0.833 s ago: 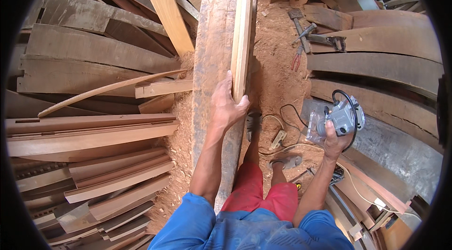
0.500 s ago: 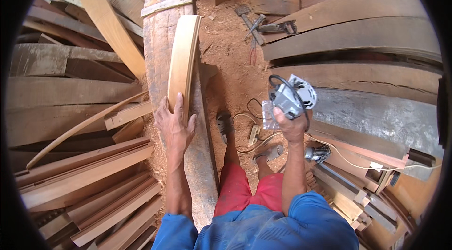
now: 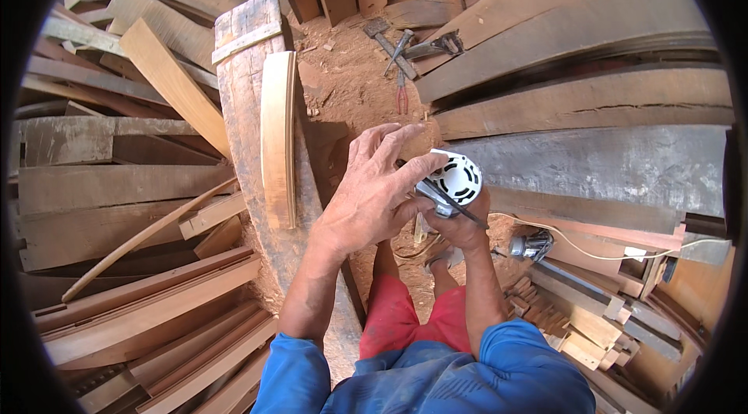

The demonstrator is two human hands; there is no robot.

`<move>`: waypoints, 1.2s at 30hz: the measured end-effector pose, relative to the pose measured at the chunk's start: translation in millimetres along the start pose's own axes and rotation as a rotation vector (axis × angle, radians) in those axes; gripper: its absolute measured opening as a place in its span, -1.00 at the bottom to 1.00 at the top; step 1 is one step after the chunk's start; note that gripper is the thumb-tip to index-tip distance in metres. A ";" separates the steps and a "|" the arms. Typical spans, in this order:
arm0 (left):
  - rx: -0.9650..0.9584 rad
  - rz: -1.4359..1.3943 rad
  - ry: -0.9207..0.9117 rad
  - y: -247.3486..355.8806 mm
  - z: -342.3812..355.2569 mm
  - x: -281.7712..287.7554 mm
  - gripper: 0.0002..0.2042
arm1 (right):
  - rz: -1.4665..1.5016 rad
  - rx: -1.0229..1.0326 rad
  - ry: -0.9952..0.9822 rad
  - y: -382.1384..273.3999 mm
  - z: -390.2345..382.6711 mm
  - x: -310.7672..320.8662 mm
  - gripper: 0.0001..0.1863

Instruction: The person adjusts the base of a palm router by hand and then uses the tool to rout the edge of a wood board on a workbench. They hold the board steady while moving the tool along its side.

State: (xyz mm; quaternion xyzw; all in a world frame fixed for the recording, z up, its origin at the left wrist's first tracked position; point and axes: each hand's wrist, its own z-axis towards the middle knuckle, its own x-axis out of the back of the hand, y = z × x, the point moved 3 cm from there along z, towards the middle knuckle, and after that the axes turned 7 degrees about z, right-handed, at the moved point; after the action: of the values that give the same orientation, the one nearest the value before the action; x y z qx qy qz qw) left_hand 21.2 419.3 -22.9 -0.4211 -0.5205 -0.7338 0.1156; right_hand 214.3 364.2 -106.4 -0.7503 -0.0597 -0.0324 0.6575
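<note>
My right hand (image 3: 465, 228) is closed around a trim router (image 3: 456, 182) with a silver body, a white vented end and a black cord, held up in front of me. My left hand (image 3: 374, 184) hovers at the router's left side with fingers stretched and apart. Its fingertips overlap the tool's edge; whether they touch it I cannot tell. The router's lower end is mostly hidden by my hands. A curved, pale wooden piece (image 3: 278, 133) with a grooved right edge lies lengthwise on a worn, thick plank bench (image 3: 241, 83), left of my hands.
A hammer (image 3: 392, 47), red-handled pliers (image 3: 402, 96) and other tools lie on the sawdust-covered floor. Another power tool (image 3: 532, 244) is at my right, near a pale cord (image 3: 569, 241). Boards (image 3: 584, 106) are stacked on both sides.
My left hand has let go of the curved wooden piece and moved right to the router. The right hand has brought the router slightly left and turned its vented end upward.
</note>
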 end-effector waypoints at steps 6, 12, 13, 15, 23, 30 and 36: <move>-0.084 -0.004 0.037 33.5 13.7 -19.8 -0.42 | 0.013 0.037 0.102 -12.4 -18.7 33.5 -0.43; 0.441 0.304 0.326 -13.5 -44.9 -19.6 -0.25 | 0.019 0.214 0.278 -34.4 -57.1 91.9 -0.65; 0.567 0.465 0.431 -42.8 -74.4 -20.2 -0.18 | 0.112 -0.015 0.265 -36.4 -73.9 103.7 -0.65; 0.841 0.733 0.372 -98.2 -128.0 -24.9 -0.09 | 0.258 -0.072 0.339 -27.2 -101.3 130.8 -0.67; 0.970 0.318 0.118 -194.7 -188.5 -40.9 -0.12 | -0.028 0.009 0.791 -27.1 -211.3 203.2 -0.49; 0.574 -0.899 0.391 -16.6 -143.4 -84.5 -0.66 | 0.115 0.235 1.191 -26.0 -324.3 217.7 -0.39; 0.066 -1.092 0.145 138.2 -150.1 -106.2 -0.55 | 0.241 0.469 1.372 -55.2 -437.8 209.0 -0.43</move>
State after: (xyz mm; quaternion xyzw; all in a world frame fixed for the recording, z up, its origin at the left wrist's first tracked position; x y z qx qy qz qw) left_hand 96.2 201.9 -24.8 -0.0346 -0.6765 -0.6977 -0.2330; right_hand 427.2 -52.5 32.8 -0.4022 0.4427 -0.4085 0.6895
